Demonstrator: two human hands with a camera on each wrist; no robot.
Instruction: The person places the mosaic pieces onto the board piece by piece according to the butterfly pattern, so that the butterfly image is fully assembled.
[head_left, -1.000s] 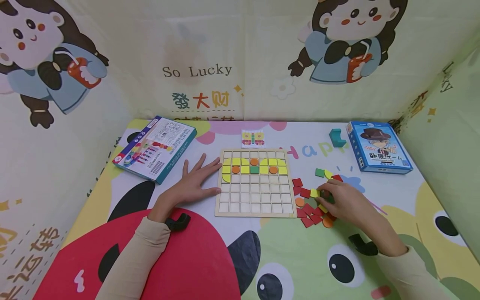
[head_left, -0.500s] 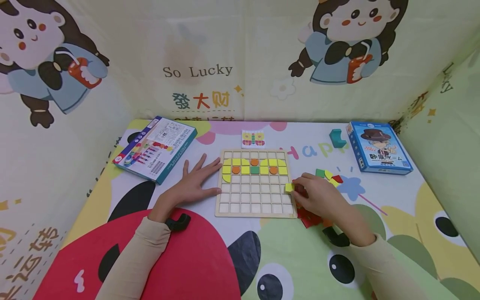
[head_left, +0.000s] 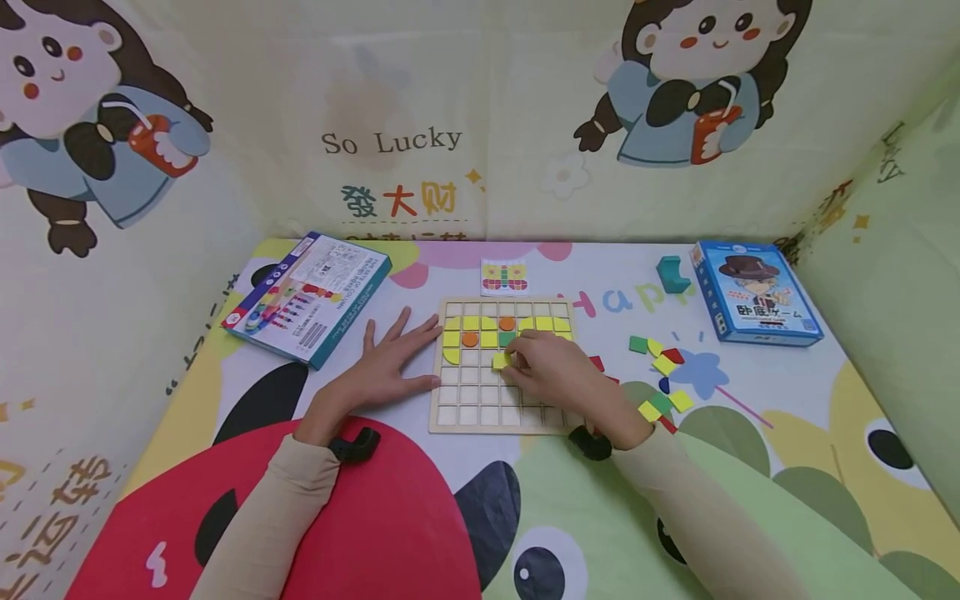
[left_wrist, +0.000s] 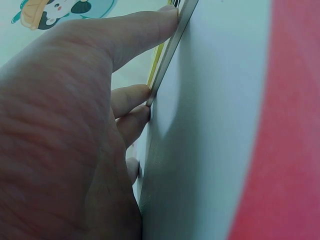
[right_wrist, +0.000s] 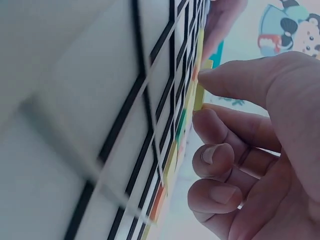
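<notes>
A wooden grid board (head_left: 480, 423) lies on the table, its upper rows filled with yellow, orange and green tiles. Over its middle, my right hand (head_left: 558, 371) pinches a yellow square tile (head_left: 499, 361) between thumb and index finger, just below the green tile (head_left: 507, 338). In the right wrist view the yellow tile (right_wrist: 199, 95) stands close to the grid, with the other fingers curled in. My left hand (head_left: 386, 367) lies flat with spread fingers, its fingertips at the board's left edge; the left wrist view shows the thumb (left_wrist: 150, 30) on that edge.
A butterfly pattern card (head_left: 505, 277) lies behind the board. Loose tiles (head_left: 663, 365) in several colours are scattered to its right, partly hidden by my right arm. One box (head_left: 307, 300) lies back left, a blue box (head_left: 756, 292) back right, beside a teal piece (head_left: 672, 275).
My right hand has moved left from the loose tiles to the middle of the board, carrying a yellow square tile. The left hand has stayed at the board's edge.
</notes>
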